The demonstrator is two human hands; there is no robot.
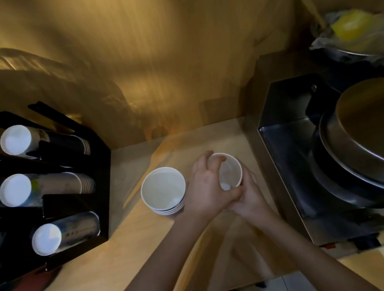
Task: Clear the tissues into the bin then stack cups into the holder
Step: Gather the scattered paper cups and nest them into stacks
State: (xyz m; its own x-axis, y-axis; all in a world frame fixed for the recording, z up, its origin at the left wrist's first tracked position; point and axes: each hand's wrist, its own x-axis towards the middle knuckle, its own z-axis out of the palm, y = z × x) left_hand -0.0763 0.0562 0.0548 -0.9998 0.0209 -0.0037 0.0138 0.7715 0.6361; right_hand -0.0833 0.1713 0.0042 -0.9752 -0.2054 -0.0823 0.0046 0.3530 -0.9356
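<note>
Hands clasp one white cup (230, 172), left hand (206, 191) curled over its rim, right hand (250, 194) wrapped underneath

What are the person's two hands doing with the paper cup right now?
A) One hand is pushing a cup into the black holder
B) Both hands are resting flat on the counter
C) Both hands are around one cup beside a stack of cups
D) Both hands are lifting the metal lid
C: the left hand and the right hand both wrap one white cup, which stands right of the stack of cups on the counter.
</note>
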